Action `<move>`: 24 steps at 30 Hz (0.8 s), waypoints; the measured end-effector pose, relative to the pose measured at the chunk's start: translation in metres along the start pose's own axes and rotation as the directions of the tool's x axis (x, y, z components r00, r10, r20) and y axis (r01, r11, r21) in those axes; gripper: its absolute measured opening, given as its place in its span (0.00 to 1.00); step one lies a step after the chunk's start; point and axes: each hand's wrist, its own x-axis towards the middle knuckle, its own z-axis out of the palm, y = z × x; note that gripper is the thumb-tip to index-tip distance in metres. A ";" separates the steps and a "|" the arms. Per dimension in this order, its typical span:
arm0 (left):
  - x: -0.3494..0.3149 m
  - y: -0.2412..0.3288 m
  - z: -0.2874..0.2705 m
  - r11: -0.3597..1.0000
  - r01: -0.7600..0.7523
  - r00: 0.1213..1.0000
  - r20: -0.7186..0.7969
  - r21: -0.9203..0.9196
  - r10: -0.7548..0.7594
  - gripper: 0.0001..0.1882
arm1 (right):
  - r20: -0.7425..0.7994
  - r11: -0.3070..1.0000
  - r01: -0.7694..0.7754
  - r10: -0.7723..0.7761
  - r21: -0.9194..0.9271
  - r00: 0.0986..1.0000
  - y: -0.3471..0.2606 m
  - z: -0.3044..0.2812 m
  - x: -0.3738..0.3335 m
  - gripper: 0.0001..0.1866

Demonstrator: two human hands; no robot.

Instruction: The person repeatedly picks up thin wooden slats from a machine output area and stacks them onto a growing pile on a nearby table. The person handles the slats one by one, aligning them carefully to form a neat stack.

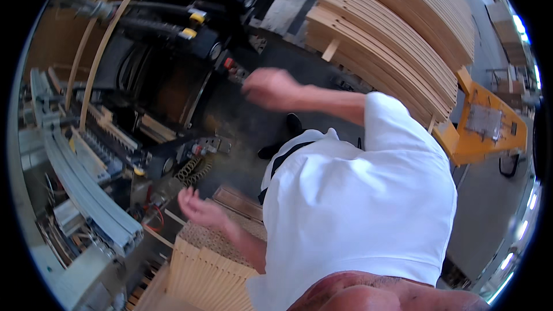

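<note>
My left hand (201, 208), at the lower left, has its fingers partly spread and holds nothing I can see. It is above and beside a stack of pale wooden pieces (210, 273). Higher up, my right hand (271, 89) is smeared by motion, so its fingers are unclear. No object shows in it. It is over the floor, between a dark machine (173, 80) on the left and a large stack of wooden boards (380, 52) on the right.
Two long wooden strips (103, 52) stand across the machine. A grey metal rail (86, 178) runs along the left, near a coiled hose (193, 171). A yellow metal frame (489, 121) stands at the right. My dark shoes (282, 138) are on the grey floor (242, 118).
</note>
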 end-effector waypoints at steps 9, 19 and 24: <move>0.009 -0.006 0.189 0.960 0.279 0.767 0.601 0.002 -0.224 0.17 | -0.579 0.365 -0.634 0.262 -0.681 0.772 0.152 -0.233 -0.216 0.08; 0.150 -0.021 0.276 0.980 -0.181 0.787 0.609 0.081 0.096 0.15 | -0.514 0.434 -0.582 0.275 -0.688 0.813 0.134 -0.231 -0.235 0.10; 0.335 -0.053 0.296 0.800 -0.526 0.821 0.416 0.289 0.390 0.17 | -0.462 0.443 -0.536 0.272 -0.719 0.844 0.096 -0.225 -0.156 0.16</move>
